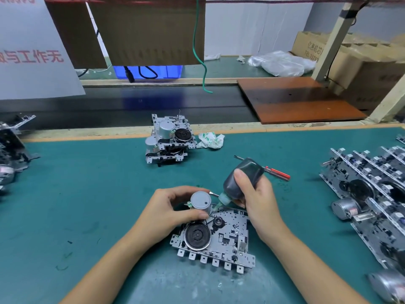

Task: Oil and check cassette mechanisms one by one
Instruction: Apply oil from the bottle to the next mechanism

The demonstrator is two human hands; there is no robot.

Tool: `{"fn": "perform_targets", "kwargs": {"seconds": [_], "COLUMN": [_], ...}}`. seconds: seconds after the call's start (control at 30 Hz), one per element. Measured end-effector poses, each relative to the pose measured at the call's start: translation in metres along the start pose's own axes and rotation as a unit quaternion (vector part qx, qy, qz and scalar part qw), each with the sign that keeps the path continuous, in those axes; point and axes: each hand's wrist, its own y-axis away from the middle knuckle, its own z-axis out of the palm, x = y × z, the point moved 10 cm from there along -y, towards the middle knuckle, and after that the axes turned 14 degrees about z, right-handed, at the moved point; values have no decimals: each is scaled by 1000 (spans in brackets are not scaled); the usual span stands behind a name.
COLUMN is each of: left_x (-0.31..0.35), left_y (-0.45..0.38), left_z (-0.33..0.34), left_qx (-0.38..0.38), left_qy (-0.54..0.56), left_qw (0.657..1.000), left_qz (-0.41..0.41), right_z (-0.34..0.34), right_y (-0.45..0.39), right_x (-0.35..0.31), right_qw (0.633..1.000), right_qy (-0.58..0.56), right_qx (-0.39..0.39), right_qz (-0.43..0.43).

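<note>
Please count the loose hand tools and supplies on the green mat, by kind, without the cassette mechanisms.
Oil bottle: 1, held tip-down in the right hand
Screwdriver with red handle: 1
Crumpled cloth: 1
Total: 3

A: what's on the bench rn?

B: cassette mech (215, 239) flat on the green mat (87, 194). L hand (168, 210) pinches its silver motor can (201, 200), R hand (255, 195) grips a dark oil bottle (242, 179) tipped down, nozzle at the mech just beside the motor.

A: other stuff?

B: stacked mechs (169, 139) further back w/ a crumpled rag (210, 140) beside them, red-handled screwdriver (271, 171) behind the bottle, row of mechs (368, 194) on the right.
</note>
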Motion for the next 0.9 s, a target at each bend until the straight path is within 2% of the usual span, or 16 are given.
{"fn": "perform_targets", "kwargs": {"seconds": [0.3,0.73,0.83,0.9], "left_x": [3,2,7,11], "left_y": [0,0,2,4], "left_z": [-1,0,-3,-5], "left_qx": [-5,-21,-11,7], "left_qy": [-12,-38,-79,-110], "left_qw": [1000,999,996,993], "left_qz": [7,18,37,47], "right_z": [2,-4,-16,-29], "right_y": [0,3,2,-1], "right_x": [-4,-4,-12,-16], "right_qw": [1000,1000,998,990], "right_qy": [2,-8,-47,-126], "right_qx": [-7,24,45,49], "right_qz": [-25,2,18,38]}}
